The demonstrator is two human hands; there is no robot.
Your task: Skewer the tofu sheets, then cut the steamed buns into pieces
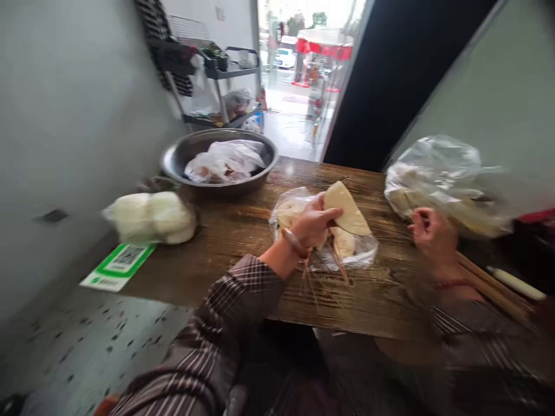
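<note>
On the wooden bench (234, 271), the left hand (313, 222) grips a pale flat sheet (347, 209); the right hand (435, 238) is beside a clear plastic bag (437, 167).

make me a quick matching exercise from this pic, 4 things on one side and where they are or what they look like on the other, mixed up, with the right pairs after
Things
1. metal basin
2. QR code card
3. pale flat sheet
4. bundle of thin sticks

Places, colours or states
A. held up in the left hand
B. lying beside a white rod-like thing
C. holds white plastic bagging
D. green and white, at the left end of the wooden table

Right pairs: 1-C, 2-D, 3-A, 4-B
</note>
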